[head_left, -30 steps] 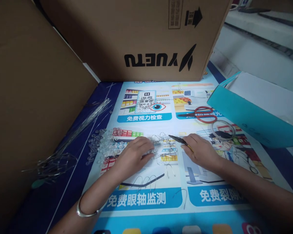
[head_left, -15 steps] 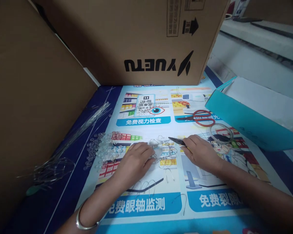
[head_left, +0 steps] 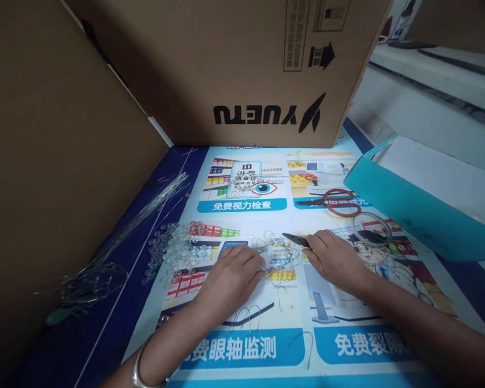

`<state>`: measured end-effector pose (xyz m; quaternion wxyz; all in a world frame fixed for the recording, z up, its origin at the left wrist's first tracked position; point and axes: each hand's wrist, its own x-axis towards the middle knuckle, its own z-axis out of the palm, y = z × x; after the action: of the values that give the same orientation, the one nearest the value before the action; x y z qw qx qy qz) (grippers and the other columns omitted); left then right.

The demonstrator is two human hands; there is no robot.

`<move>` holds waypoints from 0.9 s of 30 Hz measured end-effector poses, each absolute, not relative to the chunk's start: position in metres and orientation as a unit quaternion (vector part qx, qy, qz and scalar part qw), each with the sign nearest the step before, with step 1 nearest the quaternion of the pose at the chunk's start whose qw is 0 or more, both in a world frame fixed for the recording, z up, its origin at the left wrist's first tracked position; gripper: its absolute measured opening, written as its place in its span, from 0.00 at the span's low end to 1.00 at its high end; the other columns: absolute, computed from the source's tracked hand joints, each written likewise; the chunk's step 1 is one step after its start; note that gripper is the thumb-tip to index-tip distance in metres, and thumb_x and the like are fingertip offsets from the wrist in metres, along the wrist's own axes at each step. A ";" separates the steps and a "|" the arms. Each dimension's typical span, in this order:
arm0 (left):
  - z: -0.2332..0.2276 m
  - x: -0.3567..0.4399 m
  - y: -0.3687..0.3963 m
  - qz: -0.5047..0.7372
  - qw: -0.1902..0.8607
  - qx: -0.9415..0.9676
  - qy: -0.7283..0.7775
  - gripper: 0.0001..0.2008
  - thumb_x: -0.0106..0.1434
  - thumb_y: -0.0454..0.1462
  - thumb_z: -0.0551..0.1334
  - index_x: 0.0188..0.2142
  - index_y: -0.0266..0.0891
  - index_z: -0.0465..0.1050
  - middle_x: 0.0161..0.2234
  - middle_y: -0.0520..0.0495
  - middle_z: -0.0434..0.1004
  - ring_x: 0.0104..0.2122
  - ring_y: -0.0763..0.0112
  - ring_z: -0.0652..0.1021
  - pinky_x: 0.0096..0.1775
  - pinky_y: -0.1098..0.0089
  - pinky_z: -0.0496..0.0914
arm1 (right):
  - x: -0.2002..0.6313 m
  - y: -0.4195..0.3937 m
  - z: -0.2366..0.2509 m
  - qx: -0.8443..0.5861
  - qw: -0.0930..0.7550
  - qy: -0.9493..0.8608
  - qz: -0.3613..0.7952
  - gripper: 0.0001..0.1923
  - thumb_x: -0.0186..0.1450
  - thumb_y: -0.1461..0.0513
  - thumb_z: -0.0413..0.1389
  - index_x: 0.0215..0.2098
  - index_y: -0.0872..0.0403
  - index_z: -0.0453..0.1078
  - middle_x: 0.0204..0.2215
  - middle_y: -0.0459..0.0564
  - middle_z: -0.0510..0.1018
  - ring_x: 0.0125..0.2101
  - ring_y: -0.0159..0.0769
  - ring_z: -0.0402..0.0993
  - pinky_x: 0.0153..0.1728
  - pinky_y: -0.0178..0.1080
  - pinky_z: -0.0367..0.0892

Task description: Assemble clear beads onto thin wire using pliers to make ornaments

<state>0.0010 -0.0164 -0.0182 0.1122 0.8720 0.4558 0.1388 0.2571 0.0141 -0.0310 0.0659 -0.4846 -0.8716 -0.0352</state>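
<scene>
My right hand [head_left: 335, 258] is closed around the handle of needle-nose pliers [head_left: 295, 238], whose dark pointed jaws aim left toward a tangle of thin bent wire pieces [head_left: 281, 256]. At the left edge of that tangle rests my left hand [head_left: 236, 272], its fingers curled down with the tips pressed together. Whatever may be between those fingertips is hidden. Just beyond this hand, to the left, spreads a heap of clear beads [head_left: 173, 248]. A few curved wires [head_left: 248, 315] lie separately nearer to me, below the left hand.
Red-handled scissors [head_left: 339, 202] and a coil of wire [head_left: 372, 229] lie at the right, beside a turquoise box [head_left: 420, 199]. A bundle of straight wires [head_left: 149, 207] lies at the left. Large cardboard panels [head_left: 186, 70] stand at the back and left. A printed sheet [head_left: 242, 207] covers the table.
The whole view has shifted slightly, so things appear a little lower and to the right. Both hands keep nearly the same pose, and the pliers stay in my right hand.
</scene>
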 end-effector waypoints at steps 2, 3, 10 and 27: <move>-0.018 -0.003 -0.014 0.158 0.126 0.868 0.453 0.07 0.62 0.36 0.56 0.40 0.40 0.69 0.39 0.45 0.72 0.41 0.62 0.70 0.44 0.59 0.65 | 0.257 0.014 -0.031 -0.486 0.066 -0.871 -0.029 0.15 0.67 0.56 0.43 0.38 0.56 0.66 0.34 0.53 0.71 0.37 0.39 0.64 0.36 0.38 0.58; -0.018 -0.005 -0.012 0.167 0.134 0.865 0.454 0.08 0.62 0.36 0.56 0.41 0.40 0.69 0.40 0.45 0.72 0.41 0.62 0.70 0.43 0.60 0.65 | 0.257 0.013 -0.030 -0.487 0.067 -0.871 -0.027 0.15 0.67 0.56 0.42 0.38 0.56 0.66 0.34 0.53 0.71 0.37 0.39 0.64 0.36 0.38 0.58; -0.028 0.002 0.010 0.228 0.154 0.846 0.456 0.12 0.63 0.35 0.55 0.46 0.43 0.69 0.40 0.46 0.71 0.41 0.64 0.70 0.44 0.61 0.66 | 0.255 0.014 -0.032 -0.492 0.068 -0.868 -0.025 0.15 0.67 0.56 0.42 0.39 0.55 0.66 0.34 0.53 0.71 0.37 0.39 0.65 0.36 0.38 0.58; -0.041 0.016 0.016 0.214 0.152 0.838 0.479 0.08 0.62 0.33 0.55 0.40 0.41 0.70 0.36 0.47 0.70 0.40 0.65 0.69 0.42 0.63 0.66 | 0.255 0.013 -0.033 -0.482 0.067 -0.873 -0.032 0.15 0.67 0.55 0.42 0.39 0.55 0.66 0.33 0.53 0.70 0.37 0.39 0.64 0.36 0.38 0.58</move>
<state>0.0156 0.0158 -0.0411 0.1524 0.8378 0.4788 0.2135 0.2545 0.0131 -0.0328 0.0671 -0.4822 -0.8729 -0.0317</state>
